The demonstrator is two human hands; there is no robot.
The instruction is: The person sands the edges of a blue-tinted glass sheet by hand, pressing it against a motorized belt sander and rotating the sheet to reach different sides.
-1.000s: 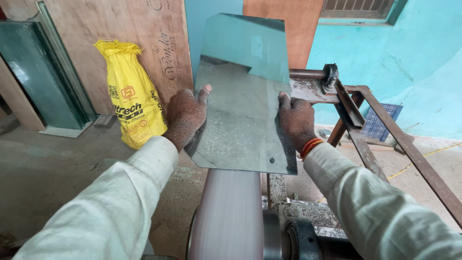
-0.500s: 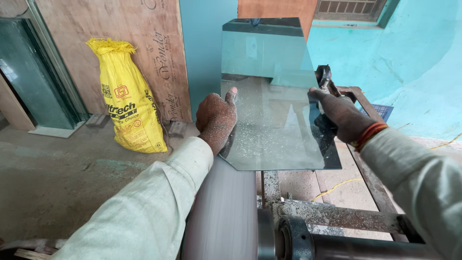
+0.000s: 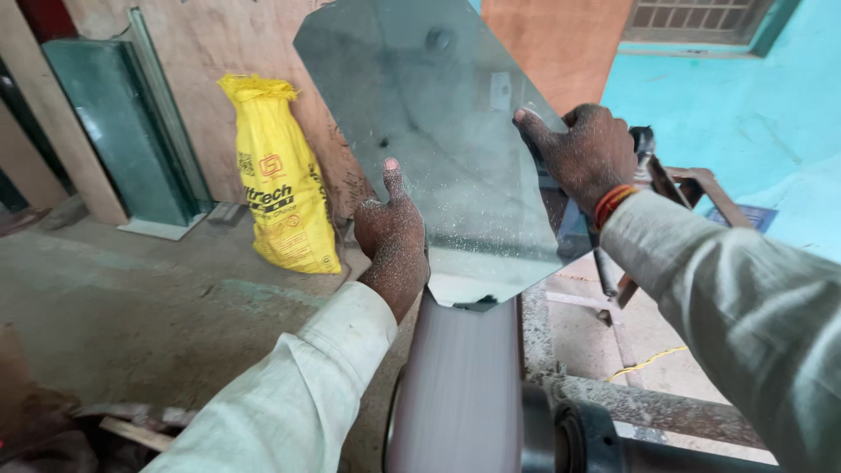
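A clear glass pane [image 3: 438, 140], dusted with fine white grit, is held tilted in front of me with one corner pointing down. That low corner sits just above the grey sanding belt [image 3: 460, 385]. My left hand [image 3: 392, 241] grips the pane's lower left edge, thumb up on the glass face. Gripping the right edge higher up is my right hand [image 3: 583, 153], which wears a red thread at the wrist. Both hands are speckled with dust, and both sleeves are white.
A rusty metal frame [image 3: 674, 188] carries the belt machine, with a dark roller [image 3: 578, 434] at the bottom. A yellow sack [image 3: 280, 197] leans against plywood on the left. Green glass sheets [image 3: 114, 131] stand by the wall. The floor is bare concrete.
The pane has been lifted off the belt and rotated, so a corner now points down. Both hands rose with it, and the view has drawn closer.
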